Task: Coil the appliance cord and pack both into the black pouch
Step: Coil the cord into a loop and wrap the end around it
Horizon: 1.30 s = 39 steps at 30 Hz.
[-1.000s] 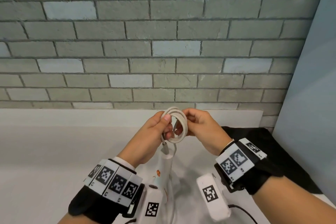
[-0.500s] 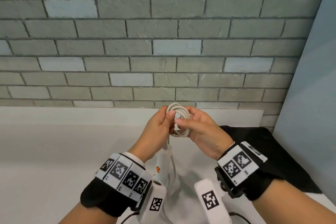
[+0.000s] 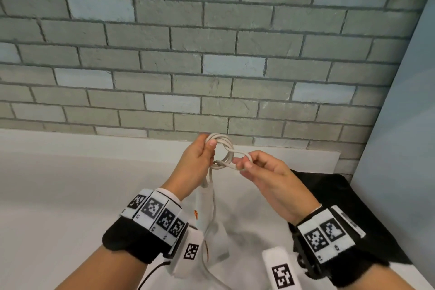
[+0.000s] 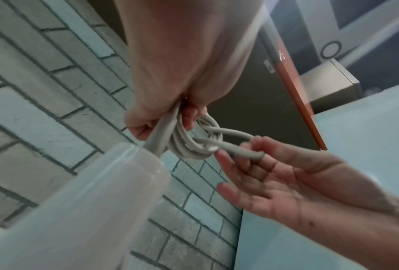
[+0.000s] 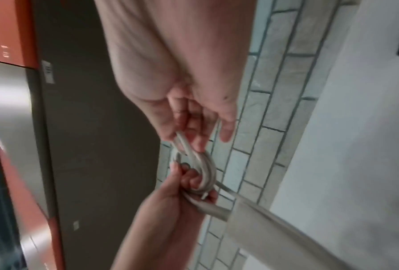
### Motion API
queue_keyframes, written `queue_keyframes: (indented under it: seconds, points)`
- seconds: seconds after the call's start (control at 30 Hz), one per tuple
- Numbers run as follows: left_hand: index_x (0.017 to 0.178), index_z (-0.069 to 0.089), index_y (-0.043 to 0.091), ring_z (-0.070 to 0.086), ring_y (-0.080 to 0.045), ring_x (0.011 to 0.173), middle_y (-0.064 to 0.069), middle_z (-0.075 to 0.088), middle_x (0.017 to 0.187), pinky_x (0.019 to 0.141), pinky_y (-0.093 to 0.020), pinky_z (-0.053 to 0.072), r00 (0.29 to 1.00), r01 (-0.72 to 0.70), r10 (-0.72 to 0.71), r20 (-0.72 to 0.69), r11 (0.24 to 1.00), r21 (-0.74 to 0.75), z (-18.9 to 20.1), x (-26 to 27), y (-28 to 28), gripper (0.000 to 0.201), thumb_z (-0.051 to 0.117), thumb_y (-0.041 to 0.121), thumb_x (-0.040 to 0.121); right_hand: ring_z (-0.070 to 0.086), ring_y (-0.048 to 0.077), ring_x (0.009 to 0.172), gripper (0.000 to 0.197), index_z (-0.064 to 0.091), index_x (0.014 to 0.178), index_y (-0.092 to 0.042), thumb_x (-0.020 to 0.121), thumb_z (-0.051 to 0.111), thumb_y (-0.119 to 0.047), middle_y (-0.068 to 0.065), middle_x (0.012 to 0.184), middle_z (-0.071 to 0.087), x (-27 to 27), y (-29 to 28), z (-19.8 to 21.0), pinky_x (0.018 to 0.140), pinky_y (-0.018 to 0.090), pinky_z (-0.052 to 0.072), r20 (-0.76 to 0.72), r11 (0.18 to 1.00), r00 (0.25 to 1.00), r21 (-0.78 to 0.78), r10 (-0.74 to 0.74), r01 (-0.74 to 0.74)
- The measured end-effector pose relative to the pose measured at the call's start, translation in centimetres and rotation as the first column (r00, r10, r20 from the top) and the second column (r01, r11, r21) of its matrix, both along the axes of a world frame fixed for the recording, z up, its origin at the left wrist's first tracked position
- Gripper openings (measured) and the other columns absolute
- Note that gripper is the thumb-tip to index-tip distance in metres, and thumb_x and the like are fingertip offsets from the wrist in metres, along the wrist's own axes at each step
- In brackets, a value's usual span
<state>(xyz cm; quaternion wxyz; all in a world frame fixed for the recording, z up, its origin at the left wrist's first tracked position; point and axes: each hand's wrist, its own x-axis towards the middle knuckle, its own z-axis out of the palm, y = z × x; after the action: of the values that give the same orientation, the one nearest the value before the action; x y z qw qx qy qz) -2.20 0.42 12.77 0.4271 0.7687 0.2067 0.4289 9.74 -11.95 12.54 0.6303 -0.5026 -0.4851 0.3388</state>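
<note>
Head view: cord [image 3: 222, 153] coil held above the white appliance [image 3: 206, 205].
Left hand [image 3: 196, 160] gripped the coil; right hand [image 3: 263, 172] pinched one loop beside it; black pouch [image 3: 348, 207] lay right of the appliance.

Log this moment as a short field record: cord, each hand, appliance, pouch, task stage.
cord: white cord, coiled, one loop drawn out sideways
left hand: left hand grips the coil
right hand: right hand pinches the drawn-out loop
appliance: white appliance hangs below the coil
pouch: black pouch lies on the white table, right of the hands
stage: nothing packed yet
</note>
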Motion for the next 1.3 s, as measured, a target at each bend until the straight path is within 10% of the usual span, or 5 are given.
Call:
queue_keyframes:
  seconds: [0.3,0.73,0.87,0.97,1.3]
  points:
    - [0.077,0.044,0.029,0.043,-0.014,0.061,0.003,0.045,0.066,0.057,-0.027,0.04,0.995,-0.083,0.086,-0.052,0.994,0.067,-0.6,-0.1,1.4,0.022,0.036,0.028,0.097,0.032,0.01,0.045,0.015,0.065,0.08,0.001,0.08,0.067,-0.013,0.012,0.057,0.035,1.4,-1.5,-1.0,0.042,0.019,0.03,0.137,0.995,0.987,-0.046,-0.081,0.088]
    - [0.084,0.038,0.012,0.039,-0.01,0.055,0.005,0.04,0.062,0.05,-0.024,0.029,0.964,-0.238,0.248,-0.1,0.966,0.106,-1.3,-0.4,2.7,0.019,0.034,0.024,0.098,0.045,0.009,0.053,0.05,0.068,0.075,-0.008,0.067,0.067,-0.057,0.003,0.059,0.053,4.8,-5.4,-3.9,0.05,0.019,0.04,0.333,0.967,0.919,-0.061,-0.213,0.246]
    - [0.084,0.039,0.011,0.039,-0.013,0.056,0.003,0.041,0.062,0.05,-0.026,0.03,0.955,-0.279,0.284,-0.083,0.958,0.07,-1.5,-0.5,3.2,0.019,0.033,0.023,0.098,0.05,0.015,0.055,0.061,0.055,0.075,-0.002,0.059,0.074,-0.057,0.003,0.058,0.048,5.1,-6.2,-4.9,0.079,0.03,0.056,0.119,0.993,0.99,-0.08,-0.079,0.088]
    - [0.084,0.038,0.011,0.039,-0.01,0.056,0.004,0.041,0.063,0.05,-0.022,0.031,0.951,-0.292,0.296,-0.088,0.955,0.058,-1.4,-0.5,3.4,0.019,0.032,0.022,0.098,0.033,0.011,0.047,0.068,0.057,0.088,-0.001,0.051,0.081,-0.053,0.001,0.056,0.031,5.2,-6.9,-5.1,0.051,0.026,0.05,-0.113,0.995,0.99,-0.045,-0.09,0.086]
    - [0.096,0.046,0.007,0.058,-0.023,0.075,-0.01,0.055,0.093,0.064,-0.027,0.049,0.97,-0.241,0.239,-0.038,0.968,-0.066,-1.0,-0.2,3.5,0.023,0.033,0.025,0.098,0.038,0.002,0.038,0.018,0.064,0.078,-0.011,0.089,0.051,-0.016,-0.008,0.042,0.047,5.2,-8.1,-4.5,0.04,0.009,0.031,0.339,0.919,0.877,-0.08,-0.34,0.387]
